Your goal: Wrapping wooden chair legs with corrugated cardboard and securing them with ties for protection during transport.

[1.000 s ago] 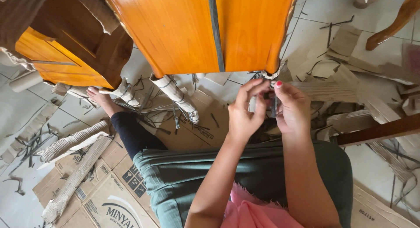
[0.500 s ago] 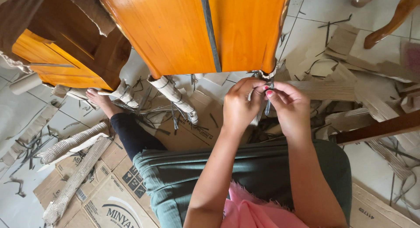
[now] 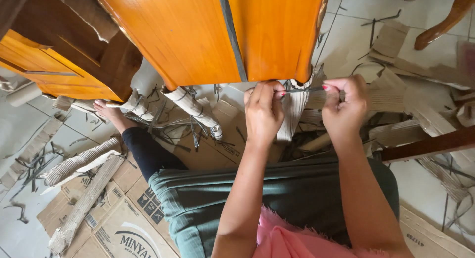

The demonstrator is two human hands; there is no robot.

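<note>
My left hand [image 3: 263,109] and my right hand [image 3: 345,107] are raised in front of me, just below the edge of an orange wooden chair seat [image 3: 208,35]. Between them runs a thin dark strip [image 3: 303,90], pinched at each end and held taut. The hands are a short way apart. Behind the strip hangs a piece of corrugated cardboard wrapping [image 3: 293,114] on a chair leg. My lap in green cloth [image 3: 277,198] is below.
Paper-wrapped chair legs [image 3: 193,107] stick out under the seat. Torn cardboard and cut dark strips [image 3: 420,45] litter the tiled floor. Flattened cartons [image 3: 114,223] lie lower left with rolled corrugated pieces [image 3: 79,161]. A dark wooden rail [image 3: 430,144] crosses at right.
My hands have moved up toward the seat edge and drawn apart, stretching the thin dark strip between them.
</note>
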